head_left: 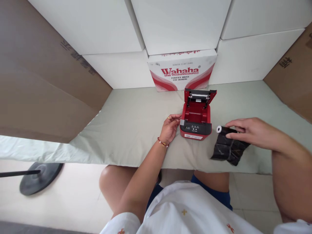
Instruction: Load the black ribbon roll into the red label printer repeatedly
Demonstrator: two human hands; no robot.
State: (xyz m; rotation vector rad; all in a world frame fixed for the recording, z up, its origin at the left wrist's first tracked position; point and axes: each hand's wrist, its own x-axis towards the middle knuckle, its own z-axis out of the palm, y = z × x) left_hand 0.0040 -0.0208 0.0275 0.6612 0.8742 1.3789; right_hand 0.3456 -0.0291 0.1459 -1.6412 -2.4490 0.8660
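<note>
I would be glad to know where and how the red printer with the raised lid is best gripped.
I'd grip the red printer by the side walls of its body, one hand from each side. Those walls stand upright on opposite sides, while the raised lid seems a less steady hold. The left hand is at the left wall; the right hand holds a roll.

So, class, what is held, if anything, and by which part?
Right hand holds the roll by its black side; left hand beside the red printer, hold unclear.
</note>
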